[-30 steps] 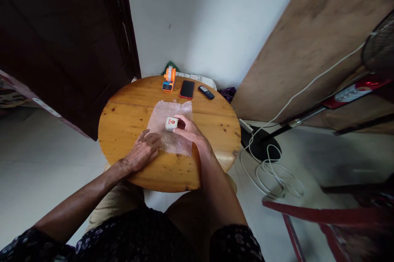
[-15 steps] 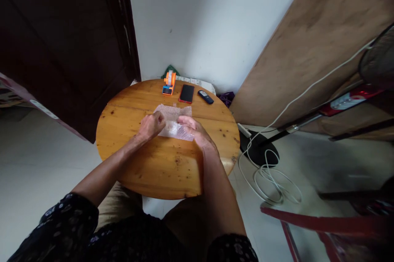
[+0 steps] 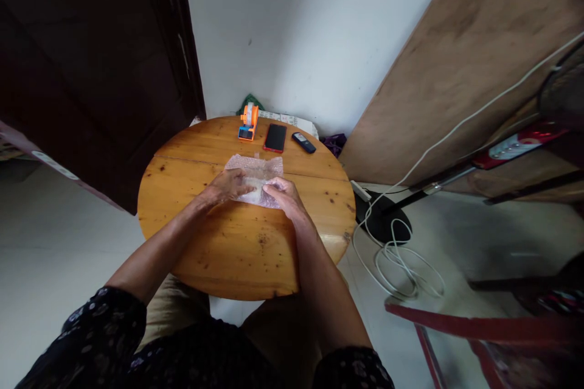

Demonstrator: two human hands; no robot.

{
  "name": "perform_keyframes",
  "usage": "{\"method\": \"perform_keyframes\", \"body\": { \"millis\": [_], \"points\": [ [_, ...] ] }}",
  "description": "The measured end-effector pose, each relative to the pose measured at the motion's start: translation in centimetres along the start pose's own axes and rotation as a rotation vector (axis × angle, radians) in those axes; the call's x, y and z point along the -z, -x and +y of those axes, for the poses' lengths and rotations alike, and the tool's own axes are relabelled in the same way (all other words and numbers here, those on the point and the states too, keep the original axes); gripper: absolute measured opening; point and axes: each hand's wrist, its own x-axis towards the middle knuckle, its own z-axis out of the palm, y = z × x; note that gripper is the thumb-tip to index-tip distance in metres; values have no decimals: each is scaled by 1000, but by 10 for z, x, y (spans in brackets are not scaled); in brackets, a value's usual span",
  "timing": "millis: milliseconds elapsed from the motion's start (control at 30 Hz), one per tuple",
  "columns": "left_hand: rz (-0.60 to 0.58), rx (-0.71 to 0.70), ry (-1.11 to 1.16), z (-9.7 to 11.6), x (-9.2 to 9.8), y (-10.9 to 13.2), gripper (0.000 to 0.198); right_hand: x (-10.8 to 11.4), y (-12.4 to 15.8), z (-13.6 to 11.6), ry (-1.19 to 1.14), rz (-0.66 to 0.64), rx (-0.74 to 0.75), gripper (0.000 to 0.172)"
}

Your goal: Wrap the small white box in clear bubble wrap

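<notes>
A sheet of clear bubble wrap (image 3: pixel 260 166) lies on the round wooden table (image 3: pixel 237 249), its near part folded or doubled up between my hands. Fingers stretched out, my left hand (image 3: pixel 227 185) rests on the left side of the wrap, pressing on it. On the right side, my right hand (image 3: pixel 286 195) has its thumb and fingers drawn together on the near part of the wrap. Whether anything lies inside the folded plastic, I cannot tell.
Behind the wrap stand an orange and blue tape dispenser (image 3: pixel 249 121), a red-edged smartphone (image 3: pixel 275 137) and a small dark keypad phone (image 3: pixel 303 142). A fan base (image 3: pixel 387 221) and a coiled white cable (image 3: pixel 401 261) are on the floor at right, near a red chair (image 3: pixel 456 321).
My left hand has opened from a closed fist and come down flat on the bubble wrap. My right hand's fingers have drawn in on the wrap. The view has shifted slightly.
</notes>
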Motion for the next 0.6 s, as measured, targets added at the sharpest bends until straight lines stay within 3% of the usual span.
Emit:
{"method": "perform_keyframes", "body": {
  "millis": [167,400,500,600],
  "points": [
    [84,26,194,-2,-13,-6,24,-1,3,-6,-52,14,-38,29],
    [53,31,319,-5,-14,-9,15,0,3,-7,25,42,-48,31],
    [45,17,301,-6,-13,-9,14,-1,1,-4,202,105,4,26],
    [53,7,267,-7,-13,-10,15,-3,4,-8,498,265,123,15]
  ]
}}
